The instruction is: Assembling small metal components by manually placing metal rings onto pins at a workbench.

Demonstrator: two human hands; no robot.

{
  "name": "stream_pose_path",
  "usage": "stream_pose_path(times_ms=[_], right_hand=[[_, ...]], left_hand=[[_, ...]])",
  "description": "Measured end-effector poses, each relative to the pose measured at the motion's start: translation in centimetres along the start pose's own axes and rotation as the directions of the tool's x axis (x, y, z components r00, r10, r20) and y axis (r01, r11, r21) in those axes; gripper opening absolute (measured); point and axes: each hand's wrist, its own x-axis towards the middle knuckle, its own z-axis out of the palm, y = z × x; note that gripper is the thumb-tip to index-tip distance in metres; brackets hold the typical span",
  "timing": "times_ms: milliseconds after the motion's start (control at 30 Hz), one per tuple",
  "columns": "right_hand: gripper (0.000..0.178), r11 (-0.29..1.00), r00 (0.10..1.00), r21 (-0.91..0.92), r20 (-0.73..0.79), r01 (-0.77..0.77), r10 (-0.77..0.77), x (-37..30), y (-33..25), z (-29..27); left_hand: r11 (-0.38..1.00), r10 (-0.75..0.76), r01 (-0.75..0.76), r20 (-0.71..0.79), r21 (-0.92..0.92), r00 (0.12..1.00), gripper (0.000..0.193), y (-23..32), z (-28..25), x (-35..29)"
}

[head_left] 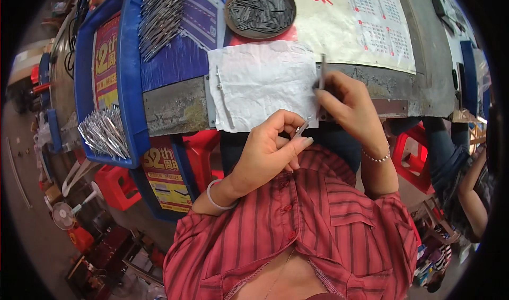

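Observation:
My left hand (273, 143) pinches a slim silver metal piece (303, 127) between thumb and fingers, low over the near edge of a white cloth (265, 82). To its right, my right hand (347, 101) is closed on a thin dark grey metal strip (323, 66) that stands up from the fingertips. The two hands are apart. On the cloth's left side lies a long thin silver piece (223, 96). Beyond the cloth stands a round brown bowl (229, 21) full of similar dark strips (261, 9).
At the far left, many silver pieces (161, 19) lie on a blue printed sheet (199, 50). A blue bin (135, 88) beside it holds more silver pieces (104, 133). A calendar sheet (339, 29) covers the right. Red stools (413, 151) and another person's arm (472, 194) are nearby.

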Motion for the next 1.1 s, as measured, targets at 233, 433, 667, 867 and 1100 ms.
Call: stream_pose_path(times_ms=[233,433,667,867,1100], right_hand=[[0.023,0.985,0.993,-0.144,-0.056,0.092,-0.101,-0.7,-0.1,-0.9],[0.011,0.846,0.981,0.503,0.155,-0.176,0.112,-4.0,1.6,-2.3],[0.009,0.654,0.973,0.721,0.172,-0.229,0.151,-5.1,2.7,-2.2],[0.008,0.633,0.975,0.741,0.175,-0.223,0.138,-5.3,3.5,-2.4],[0.008,0.582,0.971,0.777,0.187,-0.239,0.149,-5.5,3.7,-2.4]], left_hand=[[0.994,-0.069,0.078,0.109,-0.077,0.992,0.027,0.5,1.1,0.9],[0.995,-0.054,0.066,0.136,-0.080,0.989,0.031,0.4,2.1,1.6],[0.996,-0.083,0.088,0.175,-0.022,0.981,0.029,0.9,3.3,2.2],[0.992,-0.117,0.121,0.170,-0.018,0.978,0.030,0.9,3.7,2.4],[0.986,-0.151,0.161,0.175,-0.050,0.973,0.030,0.8,3.9,2.7]])
